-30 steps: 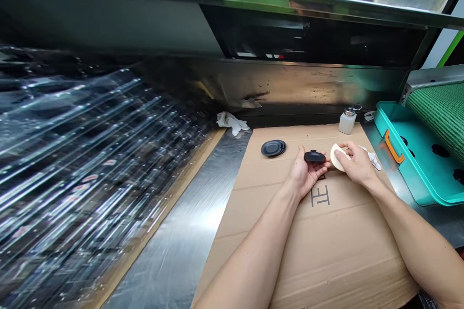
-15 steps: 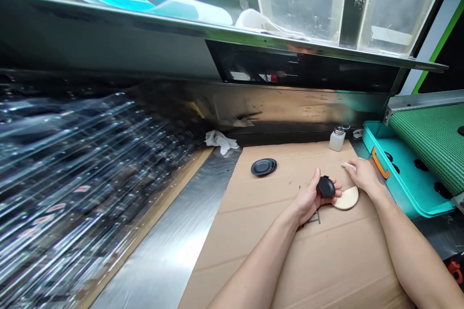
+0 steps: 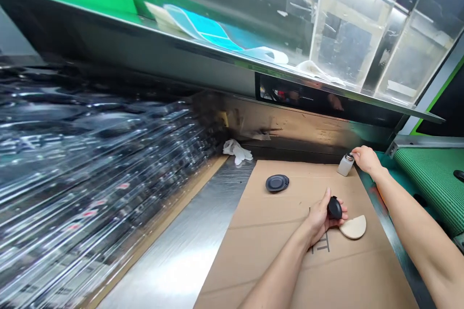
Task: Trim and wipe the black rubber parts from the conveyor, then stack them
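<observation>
Head view: left hand (image 3: 322,218), gripping black case (image 3: 334,208) over cardboard sheet (image 3: 268,241); cream pad (image 3: 354,228), lying near it; right hand (image 3: 367,159), at top of white bottle (image 3: 344,166), grip unclear.

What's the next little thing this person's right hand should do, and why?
Probably settle the right hand's fingertips on top of the small bottle: they are right at its top, though contact is hard to make out. Meanwhile the left hand already holds the black disc, so the right seems the one to use.
</observation>
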`<state>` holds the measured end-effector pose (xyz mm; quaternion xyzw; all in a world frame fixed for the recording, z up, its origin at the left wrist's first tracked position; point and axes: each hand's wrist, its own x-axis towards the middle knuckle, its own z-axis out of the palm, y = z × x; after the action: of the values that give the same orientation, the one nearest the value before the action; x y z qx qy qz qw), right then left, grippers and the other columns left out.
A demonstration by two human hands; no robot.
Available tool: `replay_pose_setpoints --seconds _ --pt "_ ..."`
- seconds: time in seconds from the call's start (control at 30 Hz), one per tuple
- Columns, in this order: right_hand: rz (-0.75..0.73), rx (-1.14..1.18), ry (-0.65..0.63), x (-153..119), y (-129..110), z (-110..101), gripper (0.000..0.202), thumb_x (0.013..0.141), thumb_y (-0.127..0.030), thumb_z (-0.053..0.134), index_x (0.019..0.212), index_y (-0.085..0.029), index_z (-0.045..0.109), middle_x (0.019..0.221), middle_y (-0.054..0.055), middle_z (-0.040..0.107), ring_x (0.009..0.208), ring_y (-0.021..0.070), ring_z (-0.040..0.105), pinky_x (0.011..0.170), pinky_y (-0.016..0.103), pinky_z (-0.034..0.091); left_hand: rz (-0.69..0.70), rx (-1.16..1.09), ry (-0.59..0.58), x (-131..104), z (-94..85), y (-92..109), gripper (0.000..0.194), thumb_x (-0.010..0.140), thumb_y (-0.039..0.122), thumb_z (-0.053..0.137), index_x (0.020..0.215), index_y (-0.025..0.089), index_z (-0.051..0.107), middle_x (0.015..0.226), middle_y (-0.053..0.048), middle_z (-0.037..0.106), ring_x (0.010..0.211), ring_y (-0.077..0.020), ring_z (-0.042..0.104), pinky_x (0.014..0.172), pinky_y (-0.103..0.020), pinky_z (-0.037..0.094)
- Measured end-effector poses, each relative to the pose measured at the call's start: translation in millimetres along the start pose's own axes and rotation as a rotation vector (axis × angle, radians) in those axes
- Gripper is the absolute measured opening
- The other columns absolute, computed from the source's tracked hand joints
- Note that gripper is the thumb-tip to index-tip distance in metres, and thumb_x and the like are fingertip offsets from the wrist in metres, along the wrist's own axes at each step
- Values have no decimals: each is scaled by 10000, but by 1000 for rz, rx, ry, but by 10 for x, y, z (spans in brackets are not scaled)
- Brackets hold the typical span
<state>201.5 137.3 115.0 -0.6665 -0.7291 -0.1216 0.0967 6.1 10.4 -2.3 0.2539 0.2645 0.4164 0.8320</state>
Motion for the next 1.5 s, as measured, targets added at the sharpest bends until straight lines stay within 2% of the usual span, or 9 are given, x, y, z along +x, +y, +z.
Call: replay_pose_setpoints --seconds 0.1,0.3,0.53,0.73,0.9,1.03,1.13,1.37,1.5 --pt "-66 -98 -113 82 -29 -26 321 957 -257 471 1124 -250 745 1105 91 694 995 214 639 829 259 443 7 2 -4 5 12 7 604 933 664 409 923 94 608 797 -134 708 592 -177 684 537 -266 549" --pt "-103 -139 -211 219 8 -148 298 927 -268 525 1104 -264 765 1100 66 733 1017 216 653 823 248 459 -14 -42 -24 22 7 38 619 942 670 372 937 96 602 785 -118 699 575 -169 680 527 -258 547" --pt "-78 -142 -218 245 -24 -201 294 916 -291 539 1104 -306 765 1167 51 720 1042 243 659 818 291 484 24 -32 -9 16 -16 94 549 951 651 373 1170 166 508 824 -130 729 592 -185 705 459 -198 461" --pt "-42 -67 -176 210 -47 -247 271 896 -281 556 1060 -295 771 1147 51 727 1039 257 658 811 308 478 81 -85 57 22 -49 132 538 952 663 340 1128 180 498 844 -164 735 578 -189 700 447 -181 414" --pt "-88 403 91 -324 -200 -113 286 941 -398 519 1026 -223 729 1018 44 744 920 206 663 773 273 458 61 -121 85 -15 -53 203 600 975 643 247 1052 130 549 826 -190 729 520 -176 664 399 -188 359" --pt "-169 607 -102 -1046 -480 167 292 945 -424 512 865 -198 678 816 16 712 742 168 621 658 253 416 88 -70 135 -22 -25 201 555 998 565 253 1006 109 568 767 -158 720 423 -149 595 349 -202 288" --pt "-168 684 -171 -1375 -615 274 268 971 -383 467 868 -197 630 796 7 700 712 152 605 643 243 398 77 27 180 4 1 129 536 998 545 262 939 112 573 690 -123 702 365 -138 552 325 -212 271" --pt "-214 652 -161 -1438 -590 382 212 977 -331 466 871 -211 605 757 4 687 692 150 599 661 242 381 99 418 274 71 -5 -32 798 910 750 196 763 106 643 489 -87 629 276 -130 460 322 -240 312" --pt "-198 538 -159 -1450 -595 442 198 967 -294 473 853 -215 614 838 26 712 761 159 622 714 243 391 105 656 286 13 13 -19 851 909 755 148 656 117 653 425 -82 586 291 -134 476 349 -243 349"
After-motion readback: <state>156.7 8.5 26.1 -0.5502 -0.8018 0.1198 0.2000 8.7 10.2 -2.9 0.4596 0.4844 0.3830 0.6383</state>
